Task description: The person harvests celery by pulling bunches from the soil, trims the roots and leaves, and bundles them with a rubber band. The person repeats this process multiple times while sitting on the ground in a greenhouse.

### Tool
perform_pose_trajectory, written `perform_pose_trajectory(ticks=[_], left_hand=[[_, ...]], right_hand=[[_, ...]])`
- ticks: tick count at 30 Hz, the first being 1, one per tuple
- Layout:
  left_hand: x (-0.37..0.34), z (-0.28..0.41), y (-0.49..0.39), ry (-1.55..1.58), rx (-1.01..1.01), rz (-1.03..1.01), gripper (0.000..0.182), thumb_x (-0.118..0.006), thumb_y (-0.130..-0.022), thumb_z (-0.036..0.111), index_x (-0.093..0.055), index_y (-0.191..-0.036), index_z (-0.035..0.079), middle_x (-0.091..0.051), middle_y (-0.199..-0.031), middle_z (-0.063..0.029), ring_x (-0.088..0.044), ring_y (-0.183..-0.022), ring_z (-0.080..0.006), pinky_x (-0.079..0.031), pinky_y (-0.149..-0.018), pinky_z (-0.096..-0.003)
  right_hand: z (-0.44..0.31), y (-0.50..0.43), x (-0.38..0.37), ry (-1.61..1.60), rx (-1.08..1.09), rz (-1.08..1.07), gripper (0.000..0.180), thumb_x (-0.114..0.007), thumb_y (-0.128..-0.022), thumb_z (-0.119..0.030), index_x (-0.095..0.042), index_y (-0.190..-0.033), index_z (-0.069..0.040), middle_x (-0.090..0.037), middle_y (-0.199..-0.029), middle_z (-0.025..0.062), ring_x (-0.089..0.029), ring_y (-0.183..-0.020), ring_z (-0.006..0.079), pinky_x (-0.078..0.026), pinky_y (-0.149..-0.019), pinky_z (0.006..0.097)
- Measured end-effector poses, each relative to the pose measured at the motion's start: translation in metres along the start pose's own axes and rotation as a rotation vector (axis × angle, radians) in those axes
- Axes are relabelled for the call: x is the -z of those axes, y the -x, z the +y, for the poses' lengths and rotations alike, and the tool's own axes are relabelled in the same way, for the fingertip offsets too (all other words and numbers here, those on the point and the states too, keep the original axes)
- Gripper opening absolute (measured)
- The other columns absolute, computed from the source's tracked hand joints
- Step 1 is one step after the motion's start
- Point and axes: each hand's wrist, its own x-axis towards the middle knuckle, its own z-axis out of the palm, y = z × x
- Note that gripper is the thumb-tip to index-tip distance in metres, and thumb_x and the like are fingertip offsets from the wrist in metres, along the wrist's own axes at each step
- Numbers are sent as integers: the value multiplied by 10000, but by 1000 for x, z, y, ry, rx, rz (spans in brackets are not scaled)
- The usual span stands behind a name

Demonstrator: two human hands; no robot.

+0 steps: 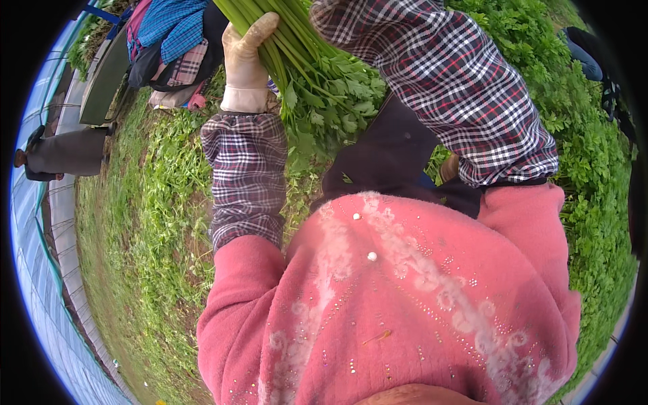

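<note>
My left hand (248, 55), in a pale, soiled work glove, grips a bunch of celery (291, 48) with the thumb laid across its green stalks. The leafy end (336, 96) of the bunch hangs toward my dark-trousered legs, while the stalk ends run past the top of the picture. A checked sleeve (445, 76) covers my right forearm, which reaches up and inward beside the bunch. My right hand itself is out of view beyond the top edge.
Standing leafy plants (582, 202) grow thickly on my right. To my left, cut greens (172, 202) litter the soil. Heaped clothes (172, 45) rest by a dark board-like object (104, 81). A person (66, 152) stands near the plastic greenhouse wall (30, 243); another (584, 61) is partly visible at right.
</note>
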Motion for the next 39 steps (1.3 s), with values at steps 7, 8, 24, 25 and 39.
perform_pose_trajectory(ticks=[7,8,24,25,39], left_hand=[[52,64,12,-82,-51,513,489,-707,-919,353,-606,-1230,-11,-671,-1196,-158,-674,-1076,-310,-579,-943,-445],[59,66,16,-46,-34,552,462,-725,-910,339,-628,-1181,-22,-688,-1138,-157,-686,-1037,-295,-588,-923,-435],[30,111,14,-10,-223,333,273,-713,-918,187,-585,-1077,7,-661,-826,-82,-702,-737,-242,-629,-746,-414],[33,115,8,-59,-241,376,276,-730,-908,180,-601,-1077,4,-668,-826,-74,-697,-725,-221,-622,-734,-391],[-97,64,-15,-1729,-478,-552,479,-847,-650,254,-715,-1060,46,-711,-998,-142,-682,-1008,-320,-532,-906,-419]], right_hand=[[99,114,10,694,-612,-48,815,-765,-845,-494,-436,-1492,-122,-534,-1439,152,-540,-1307,307,-458,-1085,405],[95,120,16,699,-390,30,798,-755,-849,-511,-465,-1464,-93,-555,-1409,177,-539,-1309,321,-451,-1091,411],[46,182,-76,815,-62,-776,357,-643,-748,-12,-711,-1087,-105,-679,-963,94,-671,-870,312,-548,-759,408],[35,191,-72,869,-192,-821,381,-645,-755,-13,-707,-1118,-111,-678,-976,96,-677,-873,311,-558,-760,405],[-47,93,46,1461,-132,-201,1141,-899,-642,-223,-250,-1578,-152,-700,-1028,145,-706,-901,310,-590,-775,399]])
